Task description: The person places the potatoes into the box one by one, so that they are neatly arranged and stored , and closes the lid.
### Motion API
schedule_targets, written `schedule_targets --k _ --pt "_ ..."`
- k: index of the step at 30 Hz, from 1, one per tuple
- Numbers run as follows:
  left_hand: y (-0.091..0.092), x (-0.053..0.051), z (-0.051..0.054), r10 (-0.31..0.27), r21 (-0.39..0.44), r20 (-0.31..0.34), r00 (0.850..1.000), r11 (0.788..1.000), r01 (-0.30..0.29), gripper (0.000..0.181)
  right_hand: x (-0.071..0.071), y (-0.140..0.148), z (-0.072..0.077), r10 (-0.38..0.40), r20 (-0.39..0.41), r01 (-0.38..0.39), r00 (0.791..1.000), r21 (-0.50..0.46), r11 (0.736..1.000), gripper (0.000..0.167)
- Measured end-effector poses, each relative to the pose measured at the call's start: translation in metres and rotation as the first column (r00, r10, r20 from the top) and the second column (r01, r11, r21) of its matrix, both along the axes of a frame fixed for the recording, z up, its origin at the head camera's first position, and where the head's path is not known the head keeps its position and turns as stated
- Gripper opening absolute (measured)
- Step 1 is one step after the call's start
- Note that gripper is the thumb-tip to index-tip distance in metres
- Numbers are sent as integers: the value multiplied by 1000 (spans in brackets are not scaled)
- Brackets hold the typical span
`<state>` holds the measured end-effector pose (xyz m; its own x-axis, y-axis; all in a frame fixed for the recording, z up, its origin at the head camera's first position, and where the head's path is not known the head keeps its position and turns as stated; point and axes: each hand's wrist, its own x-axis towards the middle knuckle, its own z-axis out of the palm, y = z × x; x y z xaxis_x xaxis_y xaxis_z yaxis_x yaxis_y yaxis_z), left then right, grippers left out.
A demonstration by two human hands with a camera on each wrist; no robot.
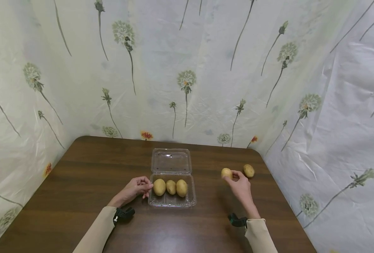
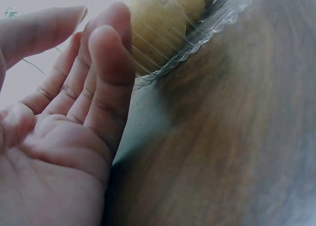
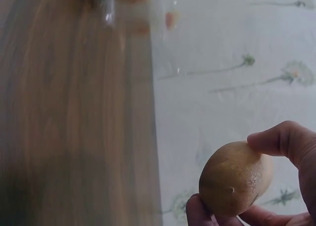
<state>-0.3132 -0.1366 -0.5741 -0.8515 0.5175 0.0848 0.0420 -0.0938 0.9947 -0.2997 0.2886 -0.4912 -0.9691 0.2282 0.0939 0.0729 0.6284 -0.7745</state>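
Potato point(image 1: 226, 173) clamped in right hand point(image 1: 240, 185), well clear of plastic box point(image 1: 172, 203), left hand point(image 1: 135, 189), grip apart, at box's left edge

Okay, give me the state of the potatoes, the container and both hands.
Container: open
Lid: folded back
Three potatoes: side by side inside
Loose potato: lying on the table
Held potato: off the table
Right hand: gripping that potato
Left hand: at the container's left rim; grip unclear
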Motion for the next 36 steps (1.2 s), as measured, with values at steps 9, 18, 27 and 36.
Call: schedule_targets --k 9,18,27,36 --pt "0 0 -1 -1 -9 8 1000 1000 2 17 -6 -32 5 39 -21 -40 999 -47 998 52" --pt "0 0 0 -2 2 -2 1000 1000 2 15 -4 -68 11 102 -47 -106 994 -108 988 46" --pt "0 0 -1 0 -10 -4 1000 1000 0 16 3 -94 15 173 -70 -180 982 -116 977 46" --pt "-1 -1 -1 -5 -13 -7 1000 1000 5 17 14 -122 14 259 -72 -266 963 -138 954 44"
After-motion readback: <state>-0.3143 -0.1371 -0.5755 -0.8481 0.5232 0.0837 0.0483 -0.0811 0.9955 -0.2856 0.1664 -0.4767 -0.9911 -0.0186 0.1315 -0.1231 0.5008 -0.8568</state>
